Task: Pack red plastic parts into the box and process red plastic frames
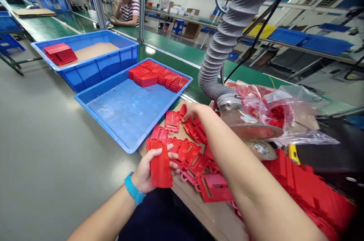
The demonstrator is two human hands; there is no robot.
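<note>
There are two blue plastic trays [96, 70], one left hand [149, 169], one right hand [196, 112], one blue wristband [133, 188], one ribbed duct hose [230, 32], one clear plastic bag [273, 108], one co-worker [130, 10], and too many red plastic parts [172, 120] to count.

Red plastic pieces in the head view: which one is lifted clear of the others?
The flat red plastic piece gripped in the left hand; the others lie on the tan work surface or sit stacked in the blue plastic trays.

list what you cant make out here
In the head view:
parts under the right forearm, hidden by it
back of the red part in the left hand, hidden by the hand
contents of the clear plastic bag, blurred by crumpled film
red stack, cut off by the bottom edge
</note>
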